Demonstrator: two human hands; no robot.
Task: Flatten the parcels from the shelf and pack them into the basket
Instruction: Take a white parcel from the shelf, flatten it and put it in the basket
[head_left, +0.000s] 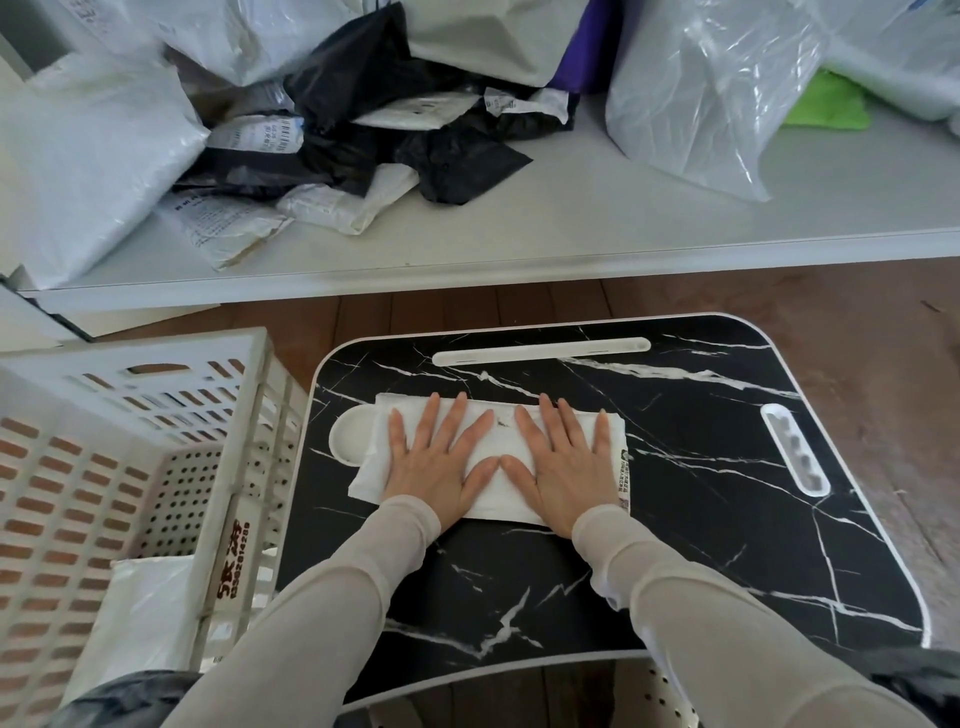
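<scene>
A white parcel (496, 488) lies flat on a black marble-patterned lap table (675, 467). My left hand (441, 457) presses on its left half with fingers spread and straight. Beside it, my right hand (566, 462) presses on the right half the same way, the two thumbs nearly touching. A white slatted basket (244, 467) stands on the floor left of the table, with a white parcel (140, 613) lying inside it. Several white and black parcels (332, 130) are piled on the white shelf (571, 228) beyond the table.
Clear plastic bags (711, 88) and a green item (826, 104) sit at the shelf's right. Brown wooden floor (857, 322) shows between shelf and table. The table has a white slot (540, 351) at its far edge and a grooved slot (795, 452) on its right.
</scene>
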